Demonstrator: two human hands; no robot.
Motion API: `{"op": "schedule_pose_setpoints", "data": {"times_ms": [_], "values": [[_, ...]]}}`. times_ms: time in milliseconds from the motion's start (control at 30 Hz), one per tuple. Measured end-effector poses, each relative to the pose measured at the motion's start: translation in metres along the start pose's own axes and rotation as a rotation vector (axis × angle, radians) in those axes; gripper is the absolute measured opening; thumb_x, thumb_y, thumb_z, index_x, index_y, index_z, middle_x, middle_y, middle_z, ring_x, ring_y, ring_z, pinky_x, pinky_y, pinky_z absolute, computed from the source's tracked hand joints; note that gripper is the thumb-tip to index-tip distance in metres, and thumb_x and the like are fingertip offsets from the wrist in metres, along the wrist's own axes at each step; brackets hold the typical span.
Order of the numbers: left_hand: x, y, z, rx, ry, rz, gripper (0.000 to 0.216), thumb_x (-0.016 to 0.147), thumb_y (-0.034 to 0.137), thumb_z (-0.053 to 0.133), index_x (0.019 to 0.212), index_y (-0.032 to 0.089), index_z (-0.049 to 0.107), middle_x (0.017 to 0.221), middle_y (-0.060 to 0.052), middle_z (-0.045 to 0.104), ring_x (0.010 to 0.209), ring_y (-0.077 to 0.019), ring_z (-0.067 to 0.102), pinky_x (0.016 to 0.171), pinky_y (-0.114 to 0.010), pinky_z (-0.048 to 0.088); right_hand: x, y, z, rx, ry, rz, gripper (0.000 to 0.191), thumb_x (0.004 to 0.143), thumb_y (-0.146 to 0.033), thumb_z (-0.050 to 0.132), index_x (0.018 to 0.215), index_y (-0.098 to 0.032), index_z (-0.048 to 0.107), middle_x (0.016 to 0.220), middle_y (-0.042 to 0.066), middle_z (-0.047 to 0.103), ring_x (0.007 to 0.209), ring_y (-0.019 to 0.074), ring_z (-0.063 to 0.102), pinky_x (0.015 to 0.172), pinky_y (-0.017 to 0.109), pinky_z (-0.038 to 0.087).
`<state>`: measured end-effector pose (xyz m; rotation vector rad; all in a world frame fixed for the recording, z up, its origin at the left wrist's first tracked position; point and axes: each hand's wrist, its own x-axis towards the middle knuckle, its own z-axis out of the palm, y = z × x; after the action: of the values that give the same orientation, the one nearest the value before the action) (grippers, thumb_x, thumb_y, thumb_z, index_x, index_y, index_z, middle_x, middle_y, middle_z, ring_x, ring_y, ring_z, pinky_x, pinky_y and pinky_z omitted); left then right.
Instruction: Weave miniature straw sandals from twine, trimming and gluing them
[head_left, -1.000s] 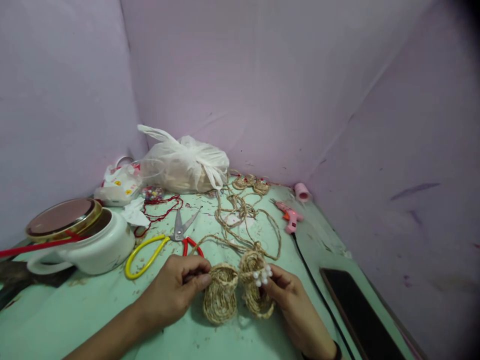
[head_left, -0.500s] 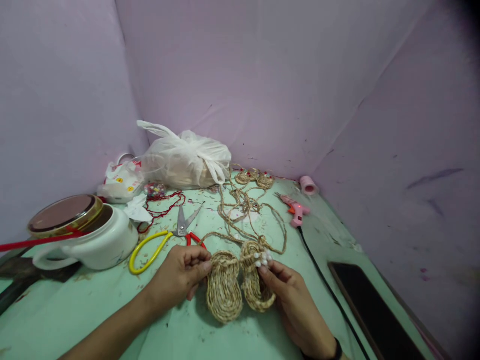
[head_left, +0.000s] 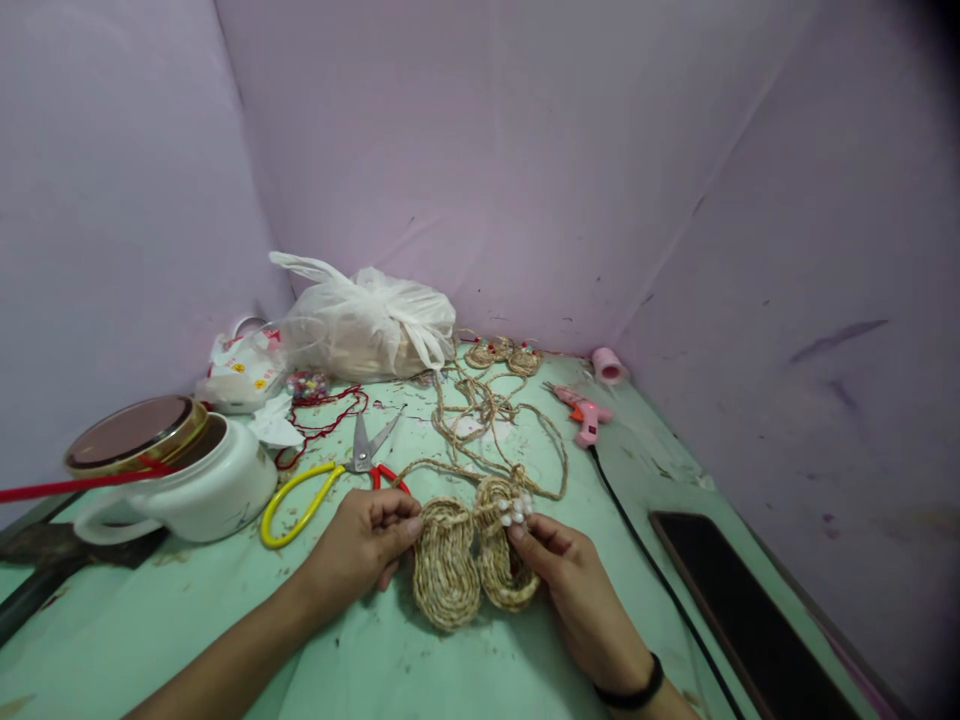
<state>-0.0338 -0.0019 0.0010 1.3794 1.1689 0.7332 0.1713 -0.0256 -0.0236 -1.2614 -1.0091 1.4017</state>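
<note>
One slipper [head_left: 446,575] now tips flatter, clearer to me; left fingers [head_left: 403,537] pinch it, right fingers [head_left: 529,552] its beaded mate [head_left: 491,555].

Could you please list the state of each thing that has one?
Left woven slipper: pinched by left hand
Right woven slipper: held near its white beads by right hand
Scissors: blades open
Glue gun: red light lit
Smartphone: screen dark
White plastic bag: tied
White mug: upright, partly uncovered
Twine: loosely tangled
</note>
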Motion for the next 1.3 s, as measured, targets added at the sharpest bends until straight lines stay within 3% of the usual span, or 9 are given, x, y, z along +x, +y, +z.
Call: {"op": "schedule_pose_setpoints", "data": {"times_ms": [333,1067,1300], "values": [[0.003,-0.002,0.0,0.016,-0.001,-0.015,0.032,0.068,0.043,0.057,0.066,0.011,0.054,0.046,0.005,0.049,0.029,-0.0023,0.037,0.033,-0.015,0.022,-0.001,-0.005,0.0,0.026,0.011,0.073,0.03,0.058,-0.042,0.072,0.056,-0.014,0.061,0.049,-0.002,0.051,0.048,0.01,0.04,0.048,0.023,0.029],[0.004,0.007,0.006,-0.073,0.038,-0.107,0.023,0.059,0.036,0.063,0.059,0.013,0.059,0.044,0.003,0.052,0.028,-0.0023,0.028,0.029,-0.017,0.016,0.002,-0.007,-0.005,-0.16,-0.048,0.047,0.032,0.065,-0.042,0.062,0.05,-0.015,0.053,0.049,-0.002,0.049,0.048,0.0098,0.039,0.047,0.022,0.029],[0.004,-0.002,0.005,-0.04,0.028,-0.026,0.018,0.062,0.03,0.064,0.059,0.012,0.06,0.047,0.002,0.051,0.042,-0.0066,0.039,0.038,-0.017,0.027,0.002,-0.008,-0.009,-0.205,-0.084,-0.024,0.03,0.068,-0.04,0.061,0.054,-0.014,0.057,0.049,-0.002,0.05,0.048,0.0102,0.042,0.048,0.022,0.032]]}}
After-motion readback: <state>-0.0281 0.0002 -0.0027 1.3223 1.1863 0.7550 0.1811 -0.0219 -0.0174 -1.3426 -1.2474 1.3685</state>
